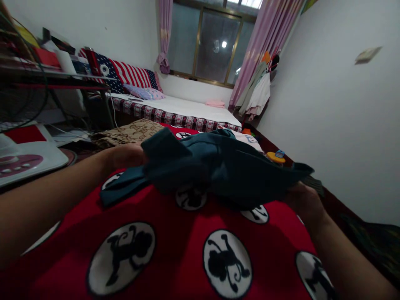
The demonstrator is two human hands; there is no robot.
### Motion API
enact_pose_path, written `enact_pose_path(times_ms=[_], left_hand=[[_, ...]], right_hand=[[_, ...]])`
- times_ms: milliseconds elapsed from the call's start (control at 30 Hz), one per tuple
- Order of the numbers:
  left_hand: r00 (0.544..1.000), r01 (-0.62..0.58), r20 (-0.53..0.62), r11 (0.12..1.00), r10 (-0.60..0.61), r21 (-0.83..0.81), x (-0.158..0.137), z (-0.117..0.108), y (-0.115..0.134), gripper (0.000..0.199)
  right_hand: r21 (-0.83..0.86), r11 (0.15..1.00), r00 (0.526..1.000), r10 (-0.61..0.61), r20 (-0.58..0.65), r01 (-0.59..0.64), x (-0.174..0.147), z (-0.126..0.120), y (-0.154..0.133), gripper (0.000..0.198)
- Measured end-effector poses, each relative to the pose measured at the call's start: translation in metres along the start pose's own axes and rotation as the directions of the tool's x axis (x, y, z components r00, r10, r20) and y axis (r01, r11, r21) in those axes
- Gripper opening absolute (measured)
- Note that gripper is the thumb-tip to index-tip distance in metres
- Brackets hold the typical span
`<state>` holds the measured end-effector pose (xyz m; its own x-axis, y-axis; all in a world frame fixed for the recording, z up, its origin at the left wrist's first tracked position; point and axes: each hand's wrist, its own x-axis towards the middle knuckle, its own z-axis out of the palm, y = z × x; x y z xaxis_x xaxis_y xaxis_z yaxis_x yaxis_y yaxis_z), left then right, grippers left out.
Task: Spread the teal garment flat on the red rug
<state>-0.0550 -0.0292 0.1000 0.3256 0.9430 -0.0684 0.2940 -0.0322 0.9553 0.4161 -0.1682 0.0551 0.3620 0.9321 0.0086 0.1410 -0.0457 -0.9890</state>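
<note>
The left hand (128,156) and the right hand (304,202) both hold a dark teal garment (218,166), one at each end, so the cloth hangs between them in loose folds. The left hand is closed on the left end of the garment, and its fingers are mostly hidden under the fabric. The right hand grips the right edge from below, and only the back of the hand and the wrist show. The garment is just above a red blanket (175,233) with white circles that have black monkey figures, and one part of the garment, at the lower left, lies on this blanket. Behind the garment, a brown patterned cloth (131,131) lies at the far side of the blanket. Further back there is a bed (187,110) with a white sheet, a small pink folded cloth (215,103) on it, and pillows, one with stars and stripes (125,75). At the left edge a white ironing board (28,156) with dark red ovals is near the left forearm. Behind the bed is a window (215,41) with pink curtains (265,41), and some clothes (256,93) hang on the right wall.
</note>
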Motion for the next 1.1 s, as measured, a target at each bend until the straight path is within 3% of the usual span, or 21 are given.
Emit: enact_pose_path(times_ms=[33, 67, 100, 133, 167, 200, 233, 300, 400, 467, 567, 633, 700, 767, 833, 933, 1000, 1067, 1100], left_hand=[[0.981, 0.092, 0.168, 0.995, -0.099, 0.045, -0.010, -0.004, 0.000, 0.021], [0.913, 0.181, 0.356, 0.979, -0.201, 0.089, -0.019, -0.006, -0.001, 0.024], [0.815, 0.246, 0.507, 0.960, -0.279, 0.133, -0.025, -0.008, -0.002, 0.028], [0.747, 0.278, 0.579, 0.945, -0.326, 0.174, -0.028, -0.010, -0.004, 0.031], [0.725, 0.289, 0.595, 0.938, -0.346, 0.193, -0.028, -0.010, -0.005, 0.033], [0.752, 0.277, 0.568, 0.942, -0.335, 0.190, -0.025, -0.009, -0.008, 0.034], [0.806, 0.232, 0.513, 0.955, -0.294, 0.183, -0.021, -0.008, -0.010, 0.034], [0.908, 0.063, 0.388, 0.968, -0.156, 0.242, -0.007, -0.004, -0.018, 0.034], [0.971, -0.183, 0.227, 0.841, 0.074, 0.509, 0.014, 0.003, -0.035, 0.036], [0.967, -0.246, 0.126, 0.682, 0.222, 0.689, 0.026, 0.006, -0.046, 0.042], [0.929, -0.201, 0.017, 0.468, 0.369, 0.860, 0.041, 0.009, -0.060, 0.049], [0.924, -0.120, -0.045, 0.400, 0.380, 0.909, 0.051, 0.010, -0.065, 0.053], [0.928, -0.052, -0.093, 0.375, 0.360, 0.925, 0.061, 0.014, -0.068, 0.062], [0.929, -0.035, -0.101, 0.356, 0.356, 0.934, 0.068, 0.019, -0.070, 0.071], [0.926, -0.067, -0.066, 0.335, 0.372, 0.940, 0.073, 0.023, -0.072, 0.070], [0.924, -0.124, -0.011, 0.325, 0.382, 0.938, 0.076, 0.019, -0.074, 0.039], [0.920, -0.126, -0.021, 0.347, 0.391, 0.930, 0.077, 0.009, -0.073, 0.022], [0.906, -0.100, -0.073, 0.379, 0.416, 0.920, 0.076, -0.004, -0.070, 0.019], [0.887, -0.090, -0.103, 0.388, 0.450, 0.917, 0.076, -0.009, -0.068, 0.019]], right_hand=[[0.001, 0.996, 0.995, 0.091, 0.051, -0.091, -0.007, -0.006, 0.002, 0.030], [-0.005, 0.985, 0.980, 0.169, 0.101, -0.170, -0.012, -0.011, 0.004, 0.033], [-0.015, 0.974, 0.962, 0.225, 0.155, -0.226, -0.015, -0.015, 0.006, 0.036], [-0.025, 0.968, 0.945, 0.251, 0.209, -0.252, -0.016, -0.017, 0.007, 0.039], [-0.029, 0.967, 0.933, 0.250, 0.260, -0.251, -0.015, -0.018, 0.008, 0.043], [-0.030, 0.971, 0.924, 0.235, 0.302, -0.237, -0.013, -0.017, 0.008, 0.047], [-0.040, 0.977, 0.921, 0.209, 0.330, -0.207, -0.009, -0.014, 0.007, 0.050], [-0.129, 0.983, 0.931, 0.165, 0.325, -0.130, -0.002, -0.004, 0.008, 0.052], [-0.409, 0.912, 0.954, 0.111, 0.279, 0.014, 0.004, 0.015, 0.014, 0.052], [-0.600, 0.786, 0.967, 0.011, 0.253, 0.148, 0.004, 0.028, 0.021, 0.054], [-0.825, 0.513, 0.972, -0.125, 0.199, 0.235, -0.001, 0.046, 0.030, 0.059], [-0.906, 0.365, 0.976, -0.121, 0.184, 0.216, -0.003, 0.059, 0.033, 0.064], [-0.937, 0.280, 0.977, -0.096, 0.190, 0.210, -0.004, 0.070, 0.035, 0.061], [-0.934, 0.266, 0.970, -0.096, 0.221, 0.239, -0.002, 0.077, 0.036, 0.054], [-0.900, 0.326, 0.957, -0.122, 0.263, 0.289, 0.001, 0.077, 0.037, 0.045], [-0.818, 0.463, 0.938, -0.219, 0.269, 0.342, 0.006, 0.061, 0.034, 0.036], [-0.805, 0.510, 0.943, -0.282, 0.177, 0.303, 0.007, 0.043, 0.030, 0.035], [-0.853, 0.472, 0.953, -0.288, 0.092, 0.224, 0.005, 0.027, 0.028, 0.034], [-0.894, 0.410, 0.963, -0.259, 0.077, 0.181, 0.004, 0.021, 0.027, 0.031]])
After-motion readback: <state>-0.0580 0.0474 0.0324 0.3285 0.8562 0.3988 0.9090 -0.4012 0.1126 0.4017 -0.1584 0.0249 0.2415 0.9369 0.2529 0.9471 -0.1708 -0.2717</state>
